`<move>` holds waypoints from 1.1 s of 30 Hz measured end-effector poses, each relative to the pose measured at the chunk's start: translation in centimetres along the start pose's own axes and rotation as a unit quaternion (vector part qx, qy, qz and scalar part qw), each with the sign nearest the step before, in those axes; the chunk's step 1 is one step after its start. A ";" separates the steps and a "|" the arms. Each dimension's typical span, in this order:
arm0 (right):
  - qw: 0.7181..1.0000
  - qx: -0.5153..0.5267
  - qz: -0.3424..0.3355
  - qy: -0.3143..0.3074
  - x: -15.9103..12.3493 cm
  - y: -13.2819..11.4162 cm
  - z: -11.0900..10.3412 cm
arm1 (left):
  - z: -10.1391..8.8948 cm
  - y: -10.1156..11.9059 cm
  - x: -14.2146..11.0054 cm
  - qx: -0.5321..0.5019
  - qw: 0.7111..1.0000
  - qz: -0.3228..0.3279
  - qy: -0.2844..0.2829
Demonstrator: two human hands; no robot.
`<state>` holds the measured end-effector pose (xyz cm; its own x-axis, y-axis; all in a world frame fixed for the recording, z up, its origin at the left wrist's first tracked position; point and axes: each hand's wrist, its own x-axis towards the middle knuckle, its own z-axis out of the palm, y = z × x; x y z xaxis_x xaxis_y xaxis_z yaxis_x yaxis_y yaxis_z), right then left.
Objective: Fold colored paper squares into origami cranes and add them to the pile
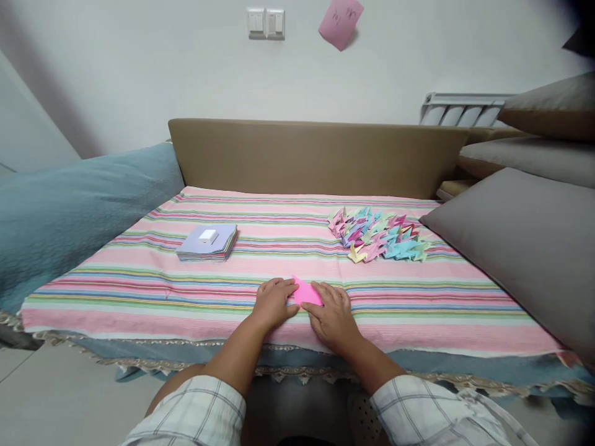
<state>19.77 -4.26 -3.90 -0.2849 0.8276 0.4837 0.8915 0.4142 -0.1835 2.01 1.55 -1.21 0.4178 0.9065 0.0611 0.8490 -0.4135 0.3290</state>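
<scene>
A small piece of bright pink origami paper [305, 292], folded, lies on the striped cloth near the seat's front edge. My left hand [273, 303] grips its left side between thumb and fingers. On the right side, my right hand [332, 313] holds it the same way, its thumb along the lower edge. The fingers cover parts of both sides, so the full shape of the fold is partly hidden. Beyond my right hand sits a group of folded paper cranes [379, 235] in pink, blue, green, purple and yellow.
A stack of square coloured paper [207, 248] with a small white box [207, 236] on top is at left. Grey cushions [515, 248] pile up on the right. A blue-covered armrest [88, 210] bounds the left, and a brown backrest [307, 158] stands behind the striped cloth [139, 297].
</scene>
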 end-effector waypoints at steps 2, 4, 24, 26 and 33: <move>1.000 0.000 0.015 -0.011 -0.1 0.2 -0.5 | 0.0 0.0 0.0 -0.001 1.000 0.000 -0.001; 0.999 0.000 0.031 -0.015 -0.3 0.6 -0.9 | 0.0 0.0 0.0 -0.002 1.000 -0.001 -0.002; 0.986 -0.026 0.163 -0.017 -1.5 5.1 -3.6 | -0.5 0.2 0.0 0.002 1.000 -0.005 -0.012; 0.989 -0.009 0.147 0.010 -1.5 5.1 -3.7 | -0.4 0.2 0.0 0.000 1.000 -0.005 -0.007; 0.994 0.059 -0.087 -0.017 -0.7 0.1 -0.8 | 0.2 0.0 0.1 -0.001 1.000 -0.005 0.015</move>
<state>20.40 -5.13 -3.55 -0.4442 0.7510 0.4886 0.7812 0.5916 -0.1992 2.07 1.60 -1.40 0.3997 0.9125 0.0868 0.8523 -0.4048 0.3313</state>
